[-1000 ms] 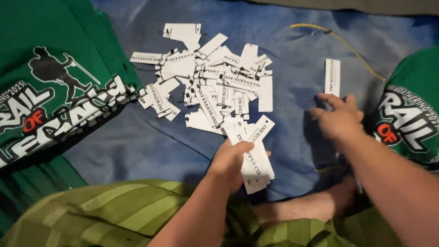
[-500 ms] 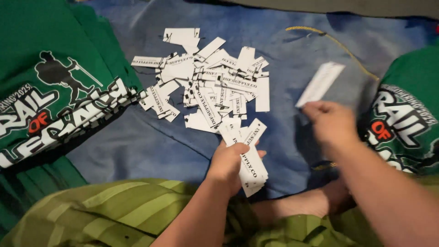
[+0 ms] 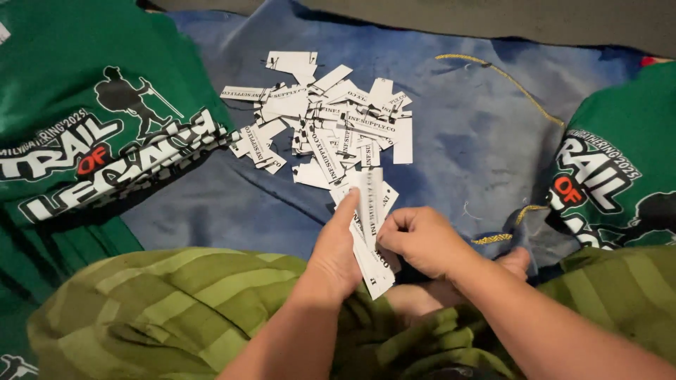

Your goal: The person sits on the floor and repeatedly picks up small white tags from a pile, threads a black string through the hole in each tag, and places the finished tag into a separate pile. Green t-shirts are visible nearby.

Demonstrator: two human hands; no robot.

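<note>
— Since half a second ago, my right hand has swung in from the right with its white tag.

— And now?

— Both hands pinch the tag stack; left hand grips underneath, below the scattered tag pile on blue cloth.

We see a blue cloth spread across the middle of the frame. On it lie a heap of white paper tags at upper centre, green printed shirts at left, and another green shirt at right.
</note>
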